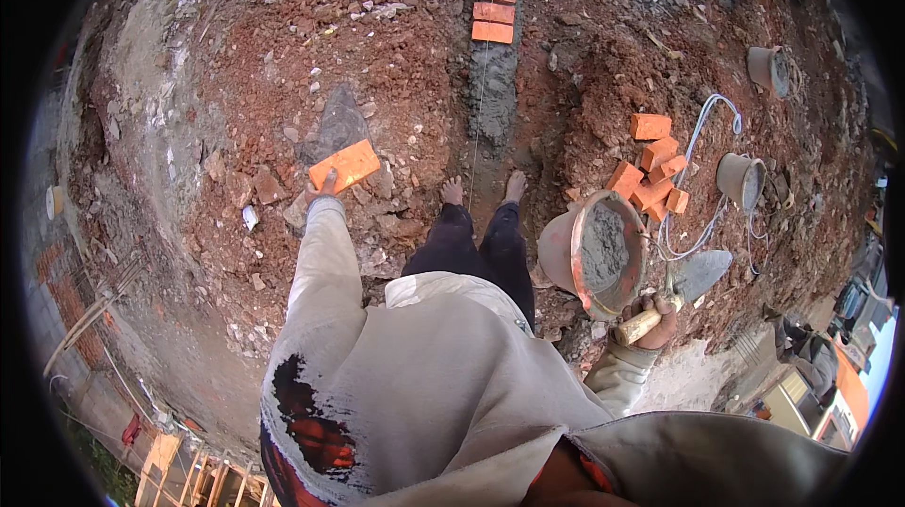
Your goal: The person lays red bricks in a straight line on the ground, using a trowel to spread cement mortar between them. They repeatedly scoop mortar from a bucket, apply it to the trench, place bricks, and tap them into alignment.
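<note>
An orange brick is gripped at its near left end by my left hand, held out over the stony soil on the left. My right hand is closed around the wooden handle of a trowel, whose grey blade points away to the right. Beside that hand stands a bucket holding grey mortar. Past my bare feet, a strip of wet mortar runs away from me. On its far part lies a row of orange bricks, set crosswise one behind another.
A thin string line runs along the mortar strip. Beyond the mortar bucket lies a loose pile of bricks, with pale rope beside it. Two more buckets stand farther right. Banks of reddish soil flank the strip.
</note>
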### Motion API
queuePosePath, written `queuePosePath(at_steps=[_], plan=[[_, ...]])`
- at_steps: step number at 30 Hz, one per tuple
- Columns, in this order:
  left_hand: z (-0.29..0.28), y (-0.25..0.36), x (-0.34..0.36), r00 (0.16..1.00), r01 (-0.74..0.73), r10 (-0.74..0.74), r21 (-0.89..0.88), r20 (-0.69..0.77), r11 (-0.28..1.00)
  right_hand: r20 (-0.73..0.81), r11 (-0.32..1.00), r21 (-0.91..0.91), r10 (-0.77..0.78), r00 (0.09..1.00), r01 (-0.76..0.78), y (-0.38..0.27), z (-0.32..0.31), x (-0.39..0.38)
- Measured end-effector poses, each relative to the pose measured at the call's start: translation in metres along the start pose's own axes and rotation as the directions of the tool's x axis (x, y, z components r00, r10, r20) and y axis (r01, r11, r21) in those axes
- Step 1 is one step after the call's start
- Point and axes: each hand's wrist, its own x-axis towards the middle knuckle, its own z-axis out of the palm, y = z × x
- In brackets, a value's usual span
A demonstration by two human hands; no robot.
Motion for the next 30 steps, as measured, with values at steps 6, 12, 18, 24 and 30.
queuePosePath(at_steps=[6, 12, 18, 24, 30], plan=[[0.066, 0.001, 0.033, 1.000, -0.012, 0.011, 0.042, 0.014, 0.999, -0.130, 0.992, -0.123, -0.017, 0.991, 0.001, 0.049, 0.013, 0.006], [0.107, -0.024, 0.059, 0.998, -0.058, 0.057, 0.107, 0.013, 0.993, -0.077, 0.954, -0.298, 0.007, 0.997, -0.030, 0.092, 0.024, 0.034], [0.147, -0.123, -0.040, 0.908, -0.174, 0.294, -0.371, 0.297, 0.912, 0.163, 0.797, -0.600, 0.029, 0.986, 0.076, 0.161, 0.023, 0.067], [0.254, -0.133, -0.188, 0.475, 0.778, -0.376, -0.180, 0.796, 0.601, 0.256, 0.857, -0.515, 0.163, 0.953, -0.008, 0.223, -0.026, 0.136], [0.363, -0.242, -0.246, 0.624, 0.331, -0.043, -0.213, 0.780, 0.919, 0.177, 0.737, -0.676, 0.152, 0.972, 0.008, 0.312, -0.077, 0.152]])
